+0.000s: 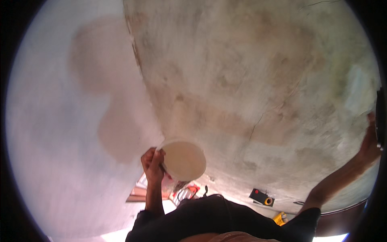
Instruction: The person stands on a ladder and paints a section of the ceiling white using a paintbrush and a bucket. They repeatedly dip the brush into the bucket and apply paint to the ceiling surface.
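My left hand (153, 162) is closed on the left rim of a round, pale bucket (184, 159) and holds it up near the corner of the walls. The inside of the bucket looks a flat beige; whether that is its contents or its bottom I cannot tell. Out to the far right, my right arm is stretched toward the wall. My right hand (369, 139) is partly hidden behind a dark, flat-edged tool (379, 119), which the picture's edge cuts off. The hand seems wrapped round this tool. A whitish patch (358, 90) shows on the wall beside it.
A bluish-white wall (48, 121) on the left meets a rough, stained, cracked wall (225, 72) ahead. Below lie a black box (260, 196), a yellow tape roll (269, 201), a yellow object (280, 218) and a red-and-white bundle (183, 195).
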Available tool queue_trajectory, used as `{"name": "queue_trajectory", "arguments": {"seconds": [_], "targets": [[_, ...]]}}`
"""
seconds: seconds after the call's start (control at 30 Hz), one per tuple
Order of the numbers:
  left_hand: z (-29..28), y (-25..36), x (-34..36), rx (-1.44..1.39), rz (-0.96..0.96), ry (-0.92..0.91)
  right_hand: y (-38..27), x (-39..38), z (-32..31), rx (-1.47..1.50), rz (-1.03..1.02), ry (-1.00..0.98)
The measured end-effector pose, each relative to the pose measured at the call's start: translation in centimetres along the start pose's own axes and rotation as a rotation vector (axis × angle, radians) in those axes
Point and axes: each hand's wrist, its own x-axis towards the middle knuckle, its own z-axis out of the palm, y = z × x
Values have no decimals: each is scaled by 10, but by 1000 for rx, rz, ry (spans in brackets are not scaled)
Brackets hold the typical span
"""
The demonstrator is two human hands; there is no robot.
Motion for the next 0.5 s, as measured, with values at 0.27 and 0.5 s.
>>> {"name": "queue_trajectory", "arguments": {"seconds": [0.27, 0.5], "targets": [[-12, 19, 6, -72, -14, -115, 62, -163, 127, 60, 449, -425], [-8, 44, 3, -152, -11, -200, 53, -192, 223, 111, 588, -980]]}}
